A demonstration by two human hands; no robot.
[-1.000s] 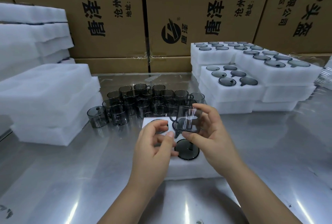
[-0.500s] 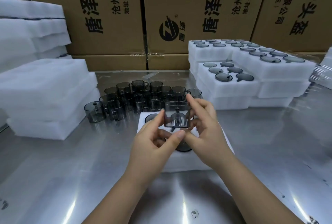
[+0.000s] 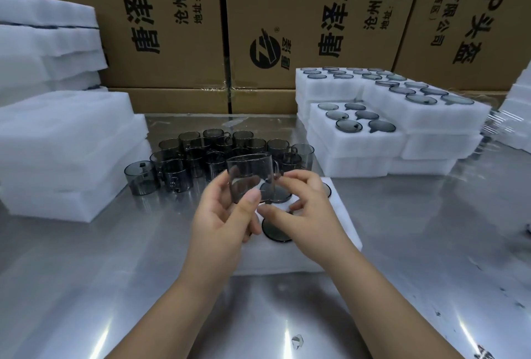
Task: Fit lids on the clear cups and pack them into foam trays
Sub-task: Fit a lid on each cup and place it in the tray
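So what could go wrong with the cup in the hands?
The cup is smooth, and the left hand holds it between thumb and fingers, up over the tray. It might slip and drop onto the tray or the table. Also, the loose cups stand crowded just behind, so a hand reaching back could knock some over.

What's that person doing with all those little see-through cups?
A person is holding one clear cup in both hands, the left hand gripping one side and the right hand pinching the other. The cup is just above a white foam tray on the shiny table. Loose cups wait behind, and filled trays are stacked on the right.
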